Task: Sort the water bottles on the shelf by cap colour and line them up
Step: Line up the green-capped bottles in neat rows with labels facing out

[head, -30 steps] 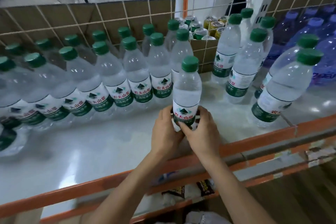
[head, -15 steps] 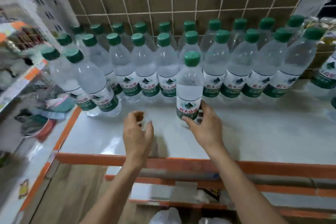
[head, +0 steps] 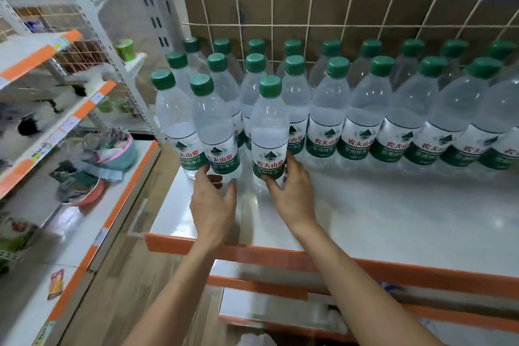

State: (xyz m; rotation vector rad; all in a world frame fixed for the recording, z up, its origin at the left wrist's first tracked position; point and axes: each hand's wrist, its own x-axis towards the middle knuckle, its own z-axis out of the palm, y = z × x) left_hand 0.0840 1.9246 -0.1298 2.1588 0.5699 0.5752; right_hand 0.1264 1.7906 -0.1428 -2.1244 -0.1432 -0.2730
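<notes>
A green-capped water bottle (head: 269, 132) stands upright on the white shelf (head: 379, 213), just in front of two long rows of green-capped bottles (head: 365, 121). My right hand (head: 295, 194) grips its base from the right and below. Left of it stands another green-capped bottle (head: 214, 132). My left hand (head: 214, 202) reaches its base, thumb and fingers spread round the lower label and touching it. A third front bottle (head: 175, 121) stands at the shelf's left end.
An orange rail (head: 309, 258) edges the shelf front. A wire grid with brown cardboard (head: 309, 17) backs the rows. To the left, a white rack (head: 56, 104) holds plush toys and a pink-rimmed basket (head: 118, 149). Bare shelf lies right of my hands.
The view swung left along the shelf. My right hand carried the bottle left to the row's end. My left hand let go of it and reached the neighbouring bottle's base.
</notes>
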